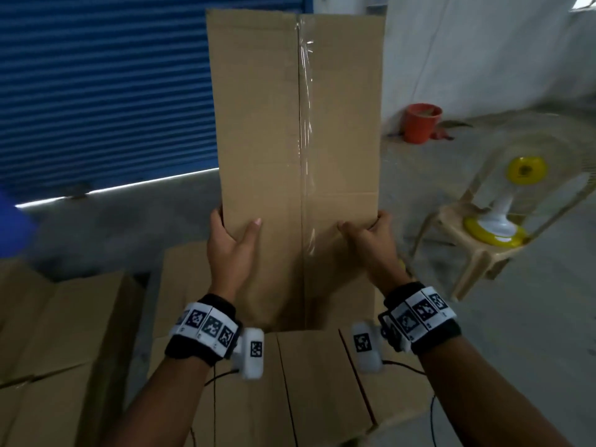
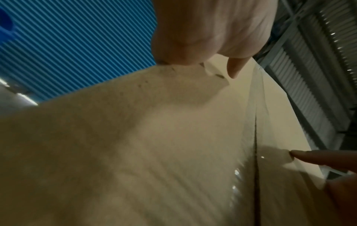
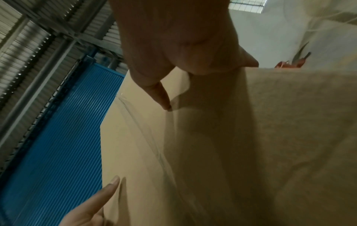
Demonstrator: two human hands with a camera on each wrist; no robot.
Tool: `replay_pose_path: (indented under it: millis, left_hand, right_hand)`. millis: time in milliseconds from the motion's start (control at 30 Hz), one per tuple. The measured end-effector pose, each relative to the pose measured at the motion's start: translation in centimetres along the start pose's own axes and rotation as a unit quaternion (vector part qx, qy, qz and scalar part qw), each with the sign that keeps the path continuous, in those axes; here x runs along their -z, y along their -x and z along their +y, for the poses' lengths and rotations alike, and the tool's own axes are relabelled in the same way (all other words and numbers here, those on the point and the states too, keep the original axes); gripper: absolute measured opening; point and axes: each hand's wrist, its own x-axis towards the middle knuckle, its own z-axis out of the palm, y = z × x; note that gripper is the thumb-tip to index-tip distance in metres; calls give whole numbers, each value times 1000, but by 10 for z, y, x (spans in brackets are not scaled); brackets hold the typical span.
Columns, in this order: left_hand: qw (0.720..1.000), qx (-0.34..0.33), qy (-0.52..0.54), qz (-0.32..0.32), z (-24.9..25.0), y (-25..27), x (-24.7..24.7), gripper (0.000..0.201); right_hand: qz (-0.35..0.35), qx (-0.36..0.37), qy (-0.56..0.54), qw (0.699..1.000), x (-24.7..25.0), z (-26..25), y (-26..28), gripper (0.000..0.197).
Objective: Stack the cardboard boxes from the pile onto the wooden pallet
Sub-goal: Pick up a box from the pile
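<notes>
I hold a tall brown cardboard box point(image 1: 296, 150) up on end in front of me, its taped seam running down the middle. My left hand point(image 1: 230, 243) grips its left edge, thumb on the near face and fingers round the side. My right hand point(image 1: 371, 240) grips the right edge the same way. In the left wrist view the box point(image 2: 154, 145) fills the frame under my left hand point(image 2: 203, 45). The right wrist view shows the box point(image 3: 251, 137) below my right hand point(image 3: 173, 61). More cardboard boxes point(image 1: 316, 382) lie stacked below my wrists. No pallet is in view.
Another stack of boxes point(image 1: 64, 333) stands at the lower left. A blue roller shutter point(image 1: 103, 91) closes the back. A beige plastic chair point(image 1: 477, 240) with a white and yellow fan point(image 1: 516, 188) on it stands at right. An orange bucket point(image 1: 421, 122) sits by the wall.
</notes>
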Motion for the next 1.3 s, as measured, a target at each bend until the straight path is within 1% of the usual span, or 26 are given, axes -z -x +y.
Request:
replay_pose_path:
  millis: [100,200,300,367,467,567,700,767,833,867,900,967,1000,1133,1200,1300]
  left_hand:
    - [999,1,-34,12,1,-12,-23,46]
    - [999,12,-49,17,0,-25,-28,44]
    - [999,27,-42,22,-6,-37,-25,43]
    - [998,30,-41,24,-11,-43,-22,45]
    - [998,41,-38,30,-22,-50,-15,41]
    - [997,54,-37,30,-37,-65,-4,38]
    - [996,74,-31,31,-66,-93,19,47]
    - [995,96,-29,19,-82,-109,34,50]
    - [993,119,-12,-14,-97,-123,50,54]
    - [990,135,5,-31,-105,-129,57,54]
    - [988,147,22,-45,-111,-134,63,53]
    - [985,157,30,-57,-122,-141,72,52]
    - [985,158,28,-56,-125,-144,75,51]
    - [986,156,46,-45,-134,-148,76,48]
    - [986,152,47,-46,-133,-151,70,48]
    - [987,148,38,-43,-135,-160,58,49]
  right_hand:
    - [-47,-2,-22,999,4,1,-32,71]
    - [-72,2,-30,997,-2,3,-51,60]
    - [-82,9,-27,996,-17,8,-64,69]
    - [-95,-4,-28,995,-28,11,-71,65]
    - [-114,-9,-18,993,-45,11,-79,62]
    - [-134,-8,-8,991,-65,6,-84,73]
    - [-162,-12,22,987,-97,3,-85,70]
    - [-180,-24,28,983,-116,3,-81,76]
    - [-172,-20,34,984,-137,10,-82,85]
    - [-167,-16,34,985,-145,15,-84,85]
    - [-164,-8,31,986,-154,20,-86,78]
    - [-167,3,20,986,-166,20,-87,63]
    - [-170,2,16,985,-170,19,-87,60]
    - [-190,-6,-6,982,-181,18,-92,62]
    - [-196,-5,-17,980,-182,22,-101,68]
    - [-193,-12,-14,981,-180,33,-119,67]
